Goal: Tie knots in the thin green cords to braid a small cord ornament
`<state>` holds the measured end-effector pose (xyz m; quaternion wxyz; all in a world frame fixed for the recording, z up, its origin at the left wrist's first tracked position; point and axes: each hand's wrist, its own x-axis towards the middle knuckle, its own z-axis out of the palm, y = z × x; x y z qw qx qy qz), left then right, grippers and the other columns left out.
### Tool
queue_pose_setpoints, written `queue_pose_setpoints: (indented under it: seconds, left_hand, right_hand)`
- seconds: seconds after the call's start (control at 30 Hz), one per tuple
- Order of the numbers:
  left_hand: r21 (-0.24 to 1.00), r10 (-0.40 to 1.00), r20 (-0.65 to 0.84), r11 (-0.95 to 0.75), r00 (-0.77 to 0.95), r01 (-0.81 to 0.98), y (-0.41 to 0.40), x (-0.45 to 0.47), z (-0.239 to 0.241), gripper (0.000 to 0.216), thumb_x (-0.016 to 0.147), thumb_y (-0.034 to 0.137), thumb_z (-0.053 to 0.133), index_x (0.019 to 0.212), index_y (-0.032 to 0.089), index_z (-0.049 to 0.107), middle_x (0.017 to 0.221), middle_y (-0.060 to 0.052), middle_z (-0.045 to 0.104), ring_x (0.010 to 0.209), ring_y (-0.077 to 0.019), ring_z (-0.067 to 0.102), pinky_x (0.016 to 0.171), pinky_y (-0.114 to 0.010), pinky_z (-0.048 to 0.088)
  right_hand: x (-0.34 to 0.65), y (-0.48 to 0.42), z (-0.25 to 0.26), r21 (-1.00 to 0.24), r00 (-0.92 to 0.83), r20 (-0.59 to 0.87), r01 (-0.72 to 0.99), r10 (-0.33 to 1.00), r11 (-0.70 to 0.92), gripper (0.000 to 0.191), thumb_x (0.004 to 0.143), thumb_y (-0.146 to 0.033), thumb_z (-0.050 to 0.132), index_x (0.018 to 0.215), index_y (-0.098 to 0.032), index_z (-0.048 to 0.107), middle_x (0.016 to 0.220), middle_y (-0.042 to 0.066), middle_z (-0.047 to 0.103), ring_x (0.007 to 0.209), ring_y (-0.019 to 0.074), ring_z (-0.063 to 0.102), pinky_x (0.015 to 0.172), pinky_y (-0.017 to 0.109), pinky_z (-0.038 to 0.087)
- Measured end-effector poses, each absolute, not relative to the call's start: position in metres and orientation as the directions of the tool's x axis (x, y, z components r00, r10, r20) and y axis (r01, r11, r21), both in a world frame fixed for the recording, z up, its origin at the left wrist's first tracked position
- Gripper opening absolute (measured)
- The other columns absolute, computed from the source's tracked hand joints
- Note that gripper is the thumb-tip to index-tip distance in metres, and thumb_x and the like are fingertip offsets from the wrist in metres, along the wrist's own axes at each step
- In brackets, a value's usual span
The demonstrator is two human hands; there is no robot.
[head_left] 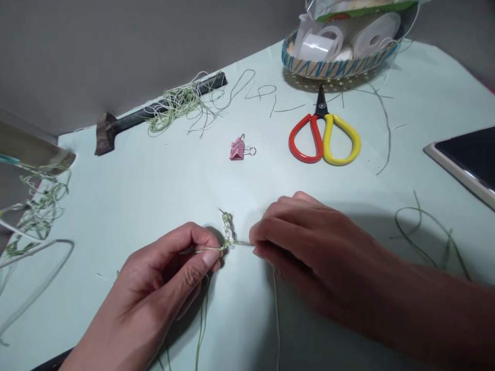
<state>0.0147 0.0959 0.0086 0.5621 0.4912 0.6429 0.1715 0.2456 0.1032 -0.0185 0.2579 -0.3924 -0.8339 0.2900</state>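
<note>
A short knotted cord piece [227,226], green and white, lies between my hands at the middle front of the table, with a thin dark tip at its upper end. My left hand [174,278] pinches a green cord at the piece's lower left, thumb against forefinger. To the right, my right hand [301,242] has its fingers closed on cords stretched out from the same lower end. Loose green strands [201,330] hang below my left hand, and a pale strand [277,319] runs down under my right hand.
Beyond the hands lie a pink binder clip [237,149] and red-and-yellow-handled scissors [322,129]. A hammer [131,119] carries a cord tangle [176,105]. At the back stands a basket [340,68] with spools. A phone [467,159] is at right; more cord [42,206] hangs at left.
</note>
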Motion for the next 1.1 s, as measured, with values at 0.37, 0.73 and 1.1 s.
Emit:
queue_pose_setpoints:
  seconds: [0.37, 0.73, 1.1]
  left_hand:
    - [0.736, 0.795, -0.597, 0.490, 0.108, 0.468, 0.097, 0.026, 0.017, 0.033, 0.085, 0.059, 0.069, 0.081, 0.026, 0.064, 0.074, 0.003, 0.050, 0.065, -0.0148, 0.035, 0.052, -0.022, 0.030]
    - [0.722, 0.813, -0.577, 0.464, 0.076, 0.513, 0.094, 0.027, 0.017, 0.037, 0.086, 0.059, 0.065, 0.074, 0.024, 0.058, 0.070, 0.003, 0.046, 0.062, -0.0145, 0.034, 0.048, -0.022, 0.029]
    - [0.783, 0.854, -0.494, 0.356, 0.162, 0.511, 0.099, 0.023, 0.014, 0.033, 0.092, 0.054, 0.062, 0.078, 0.025, 0.064, 0.068, 0.003, 0.049, 0.061, -0.0133, 0.037, 0.049, -0.019, 0.033]
  right_hand:
    - [0.247, 0.101, -0.018, -0.708, -0.522, 0.237, 0.485, 0.819, 0.514, 0.020, 0.086, -0.002, 0.050, 0.076, -0.019, 0.055, 0.072, -0.002, 0.054, 0.067, 0.0137, 0.047, 0.069, 0.031, 0.037]
    - [0.247, 0.098, -0.013, -0.652, -0.509, 0.272, 0.527, 0.817, 0.545, 0.023, 0.086, 0.001, 0.045, 0.079, -0.019, 0.055, 0.073, -0.001, 0.053, 0.067, 0.0143, 0.046, 0.069, 0.031, 0.041]
    - [0.245, 0.101, -0.011, -0.664, -0.498, 0.291, 0.510, 0.817, 0.547, 0.021, 0.091, -0.004, 0.047, 0.079, -0.019, 0.052, 0.072, -0.001, 0.052, 0.065, 0.0140, 0.045, 0.068, 0.030, 0.042]
